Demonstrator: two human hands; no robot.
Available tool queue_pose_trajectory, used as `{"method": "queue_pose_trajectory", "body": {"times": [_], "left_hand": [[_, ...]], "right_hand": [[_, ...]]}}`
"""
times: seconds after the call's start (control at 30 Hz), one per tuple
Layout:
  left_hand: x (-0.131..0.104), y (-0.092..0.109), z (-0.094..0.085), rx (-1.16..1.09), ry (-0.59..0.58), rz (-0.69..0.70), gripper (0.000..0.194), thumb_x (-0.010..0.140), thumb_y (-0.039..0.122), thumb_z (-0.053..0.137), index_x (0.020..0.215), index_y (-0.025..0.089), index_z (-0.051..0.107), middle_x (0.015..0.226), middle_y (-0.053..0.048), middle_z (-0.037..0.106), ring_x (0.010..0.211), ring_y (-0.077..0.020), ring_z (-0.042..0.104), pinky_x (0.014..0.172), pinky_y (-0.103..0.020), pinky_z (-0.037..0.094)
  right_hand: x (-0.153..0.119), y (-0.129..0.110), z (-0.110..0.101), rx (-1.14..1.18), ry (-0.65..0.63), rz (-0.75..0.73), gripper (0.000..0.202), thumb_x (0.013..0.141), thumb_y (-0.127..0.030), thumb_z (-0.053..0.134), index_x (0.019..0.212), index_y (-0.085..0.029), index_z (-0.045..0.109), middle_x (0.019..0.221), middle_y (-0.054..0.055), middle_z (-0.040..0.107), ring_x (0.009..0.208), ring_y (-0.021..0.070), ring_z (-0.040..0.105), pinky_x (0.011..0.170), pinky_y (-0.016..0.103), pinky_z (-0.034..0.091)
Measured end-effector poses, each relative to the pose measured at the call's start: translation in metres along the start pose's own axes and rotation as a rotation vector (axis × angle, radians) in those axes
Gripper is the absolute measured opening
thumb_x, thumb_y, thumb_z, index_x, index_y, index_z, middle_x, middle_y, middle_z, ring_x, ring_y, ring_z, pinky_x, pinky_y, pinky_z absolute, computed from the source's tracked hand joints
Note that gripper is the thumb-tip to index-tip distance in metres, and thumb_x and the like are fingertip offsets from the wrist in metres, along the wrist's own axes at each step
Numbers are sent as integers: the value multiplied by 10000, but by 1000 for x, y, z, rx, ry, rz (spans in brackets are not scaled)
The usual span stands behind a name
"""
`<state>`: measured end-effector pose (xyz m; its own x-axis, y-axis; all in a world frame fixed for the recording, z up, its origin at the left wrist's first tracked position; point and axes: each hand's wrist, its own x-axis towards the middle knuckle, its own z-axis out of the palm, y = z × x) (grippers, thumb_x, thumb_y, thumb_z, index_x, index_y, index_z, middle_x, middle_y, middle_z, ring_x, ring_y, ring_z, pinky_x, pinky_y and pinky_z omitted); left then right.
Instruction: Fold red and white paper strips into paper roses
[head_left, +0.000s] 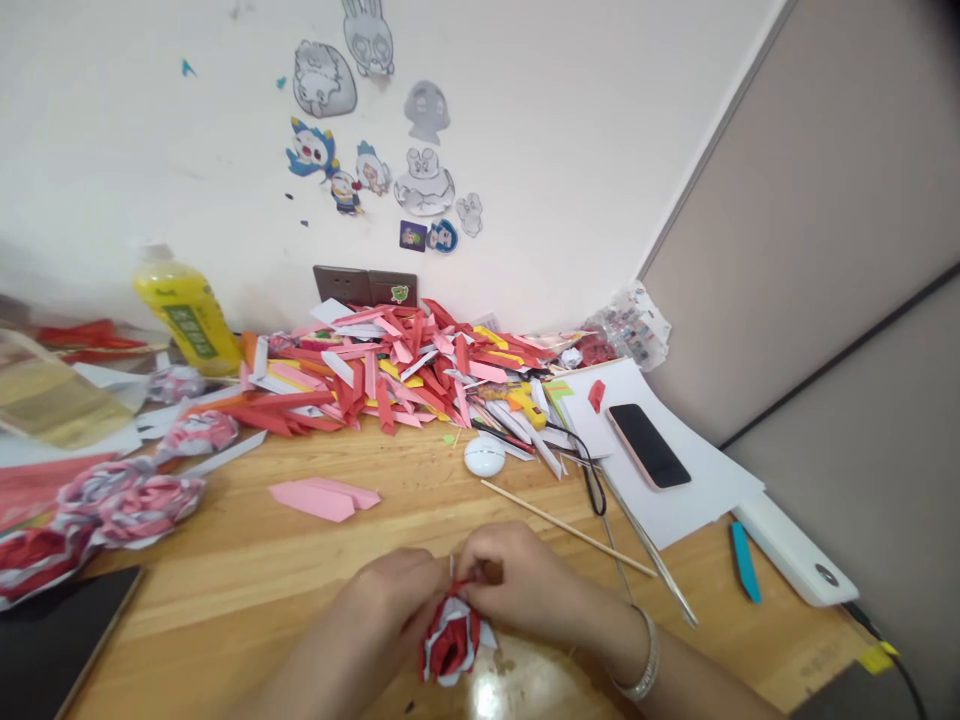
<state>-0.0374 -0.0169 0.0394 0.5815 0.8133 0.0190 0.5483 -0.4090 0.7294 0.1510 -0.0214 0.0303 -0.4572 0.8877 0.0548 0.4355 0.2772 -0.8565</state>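
A red and white folded paper flower [452,643] is held low over the front of the wooden table. My left hand [397,600] grips its left side, the fingers mostly hidden behind the back of the hand. With thumb and fingertips pinched together, my right hand [517,580] holds the flower's upper edge. A pale strip of paper sticks out at the flower's right side. Two folded pink paper pieces [326,498] lie overlapped on the table beyond my left hand.
A heap of folded paper strips [390,360] lies along the wall. Finished paper flowers [150,500] and a yellow bottle [191,320] stand left. A yellow glue gun [527,405], wooden stick [562,525], phone [649,445] and blue cutter [745,562] lie right.
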Motion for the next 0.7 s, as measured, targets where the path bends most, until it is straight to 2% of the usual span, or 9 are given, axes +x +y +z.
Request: {"method": "queue_pose_trajectory", "body": {"times": [0.1,0.17,0.2,0.23,0.3,0.4,0.53,0.6,0.7], "left_hand": [[8,-7,-5,-334,-41,-152,156,733,296,563,752,184,669,697,-24,687,660,-180,624,608,-242,458],[13,-15,-8,-588,-42,-238,309,709,365,606,956,188,660,769,-22,707,724,-198,647,674,-274,489],[15,-19,-9,-622,-45,-252,349,714,396,609,994,193,656,798,-21,711,740,-198,648,693,-282,491],[16,-23,-9,-640,-58,-262,354,702,418,628,971,192,666,798,-23,710,732,-198,645,685,-284,490],[18,-27,-8,-641,-109,-273,305,656,442,682,804,176,673,728,-22,691,674,-188,625,635,-274,478],[17,-27,-4,-648,-139,-280,339,621,484,710,631,179,563,597,10,613,588,-153,568,567,-243,434],[15,-24,3,-632,-114,-277,395,662,557,639,653,200,470,574,52,524,520,-122,493,498,-219,374],[15,-22,4,-608,-85,-273,387,680,559,606,651,208,445,550,73,469,484,-108,438,471,-210,327],[14,-17,3,-540,-20,-253,338,698,507,582,624,206,446,528,82,418,492,-100,370,476,-209,272]], "right_hand": [[1,3,6,53,75,9,148,696,-28,655,649,-168,641,625,-51,582,572,88,529,536,165,377],[1,5,9,49,118,-15,151,691,-31,675,634,-168,648,616,-44,599,572,93,540,546,170,388],[1,6,10,45,132,-32,146,694,-40,687,634,-170,655,621,-37,614,579,97,551,558,175,398],[1,6,10,43,138,-52,136,703,-56,699,642,-172,664,633,-30,632,590,103,565,572,181,409],[1,7,11,33,140,-107,112,725,-91,712,663,-180,680,654,-17,659,610,114,590,599,195,431],[1,6,7,-31,112,-237,124,780,-104,668,691,-189,686,683,0,684,657,129,621,659,217,457],[3,1,-4,-161,35,-457,191,890,-150,555,740,-181,670,725,33,704,688,137,626,708,242,470],[2,-3,-9,-178,1,-519,202,912,-171,522,771,-171,667,763,53,709,712,141,629,712,244,475],[-1,-8,-14,-130,-12,-450,146,849,-113,540,851,-165,676,825,61,710,765,148,635,735,247,481]]}}
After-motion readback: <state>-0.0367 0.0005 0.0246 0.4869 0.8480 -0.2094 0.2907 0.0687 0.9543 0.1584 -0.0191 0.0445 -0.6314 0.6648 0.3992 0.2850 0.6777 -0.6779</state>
